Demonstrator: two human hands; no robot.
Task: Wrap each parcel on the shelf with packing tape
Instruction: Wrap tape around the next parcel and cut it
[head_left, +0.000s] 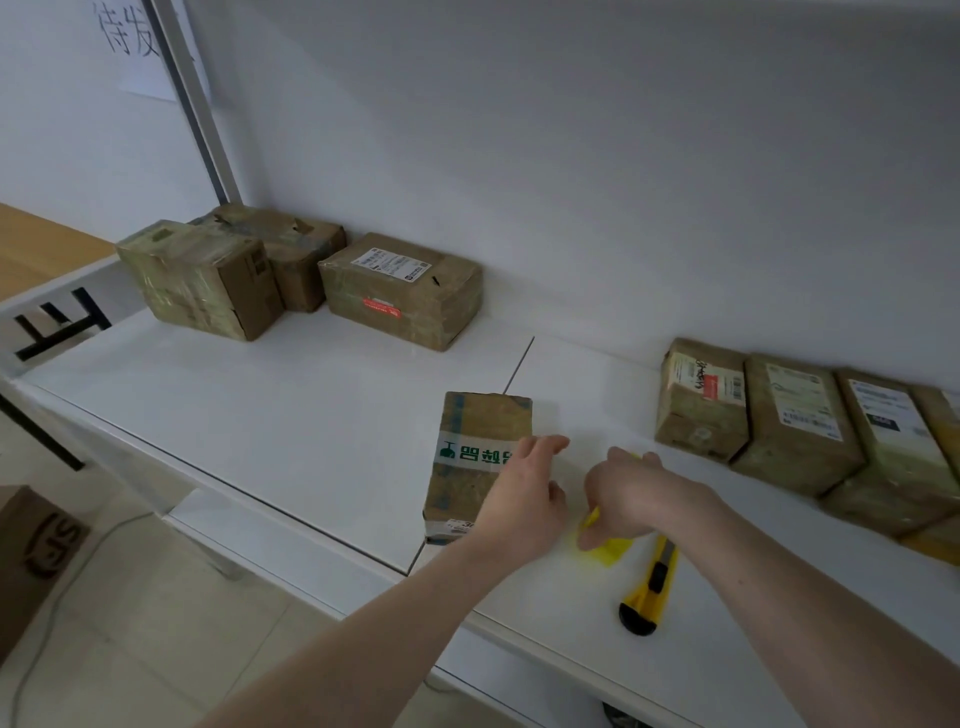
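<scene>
A small brown parcel (475, 457) with a white band printed in green lies on the white shelf (291, 415) near its front edge. My left hand (524, 499) lies against the parcel's right side, fingers stretched toward its top. My right hand (631, 496) grips a yellow roll of packing tape (605, 545) just right of the parcel. A faint clear strip seems to run between the two hands; I cannot tell where it ends.
A yellow and black utility knife (649, 587) lies by my right forearm. Three taped parcels (400, 288) stand at the back left. A row of several parcels (800, 421) lines the back right. A cardboard box (36, 551) sits on the floor at the left.
</scene>
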